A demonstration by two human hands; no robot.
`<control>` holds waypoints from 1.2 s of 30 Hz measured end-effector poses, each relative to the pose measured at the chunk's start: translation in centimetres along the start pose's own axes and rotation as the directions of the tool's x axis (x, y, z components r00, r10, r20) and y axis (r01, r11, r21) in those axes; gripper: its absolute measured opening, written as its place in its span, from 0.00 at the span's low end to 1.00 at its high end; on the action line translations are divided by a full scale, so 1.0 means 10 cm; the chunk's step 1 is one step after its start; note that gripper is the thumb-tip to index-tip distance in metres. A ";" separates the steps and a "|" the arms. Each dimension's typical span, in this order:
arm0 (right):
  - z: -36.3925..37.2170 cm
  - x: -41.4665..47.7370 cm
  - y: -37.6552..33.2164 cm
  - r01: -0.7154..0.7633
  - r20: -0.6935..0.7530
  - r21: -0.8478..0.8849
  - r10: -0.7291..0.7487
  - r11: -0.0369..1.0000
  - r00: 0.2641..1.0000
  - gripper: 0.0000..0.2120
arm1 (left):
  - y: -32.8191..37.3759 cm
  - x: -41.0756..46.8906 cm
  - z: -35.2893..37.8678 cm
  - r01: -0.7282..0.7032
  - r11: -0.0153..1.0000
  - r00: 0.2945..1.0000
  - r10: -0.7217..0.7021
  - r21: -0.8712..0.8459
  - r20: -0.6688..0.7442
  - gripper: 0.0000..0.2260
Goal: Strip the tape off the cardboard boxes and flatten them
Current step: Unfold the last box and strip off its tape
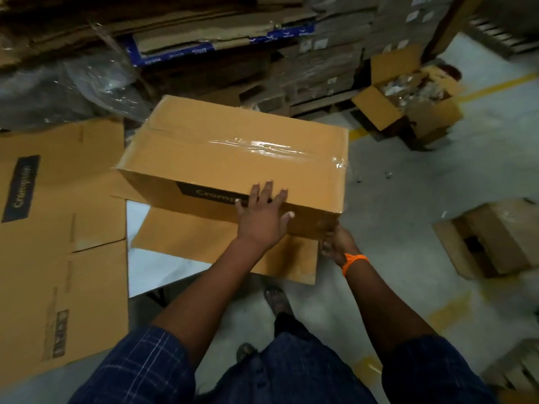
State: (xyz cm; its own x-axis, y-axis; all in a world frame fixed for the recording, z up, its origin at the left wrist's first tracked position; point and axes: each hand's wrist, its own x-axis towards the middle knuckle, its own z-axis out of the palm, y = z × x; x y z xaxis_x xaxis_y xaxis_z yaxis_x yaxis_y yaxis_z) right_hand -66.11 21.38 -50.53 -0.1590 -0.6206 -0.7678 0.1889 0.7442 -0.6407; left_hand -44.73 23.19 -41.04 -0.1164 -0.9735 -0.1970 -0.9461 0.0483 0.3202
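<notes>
While your left hand (pixel 264 217) lies flat, fingers (pixel 269 191) straight and spread over the near top edge of the cardboard box (pixel 221 158), your right hand (pixel 338 243) has its fingers curled round the box's near right corner, gripping it. The box sits tilted right in front of you, with clear tape (pixel 262 148) along its top seam and a loose flap (pixel 221 243) underneath. Flattened cardboard (pixel 58 228) lies on the floor (pixel 408 199) to the left

Grey concrete floor (pixel 408 199) with yellow lines (pixel 495 86). A flattened cardboard sheet (pixel 58 258) lies on it, a white sheet (pixel 163 266) just right of that, an open box (pixel 408 109) way off to its upper right, and another box (pixel 493 240) far right.
</notes>
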 end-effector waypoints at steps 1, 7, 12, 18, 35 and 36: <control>-0.01 -0.08 -0.10 0.076 0.003 0.022 -0.076 0.997 0.997 0.23 | 0.01 0.01 0.00 0.000 1.000 1.000 0.000 -0.007 -0.015 0.27; -0.36 -0.44 -0.45 0.150 0.111 0.120 -0.163 0.981 0.980 0.23 | 0.13 0.09 -0.02 0.030 0.999 0.994 -0.031 -0.011 -0.109 0.23; -0.35 -0.57 -0.38 0.121 0.158 0.033 -0.125 0.992 0.979 0.06 | 0.27 0.28 0.00 0.066 0.997 0.989 -0.072 -0.049 -0.130 0.25; -0.38 -0.21 -0.20 0.435 0.124 -0.475 -0.432 0.765 0.894 0.08 | 0.25 0.41 -0.03 -0.138 0.988 0.986 0.131 -0.072 -0.099 0.29; -0.72 -0.99 -1.22 0.228 0.488 0.364 -0.394 0.903 0.779 0.05 | 0.58 0.88 0.07 0.032 0.999 0.994 -0.027 -0.044 0.108 0.32; -0.74 -1.01 -1.36 0.275 0.474 0.411 -0.461 0.869 0.750 0.06 | 0.59 0.88 0.06 0.043 0.997 0.993 -0.036 -0.064 0.109 0.32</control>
State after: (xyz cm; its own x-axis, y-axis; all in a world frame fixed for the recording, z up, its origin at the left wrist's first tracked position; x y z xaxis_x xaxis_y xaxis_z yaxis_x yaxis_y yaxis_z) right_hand -74.27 19.33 -34.03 0.2534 -0.9258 -0.2805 0.5183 0.3748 -0.7687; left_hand -51.53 15.08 -41.43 -0.1148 -0.9442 -0.3086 -0.9288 -0.0081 0.3705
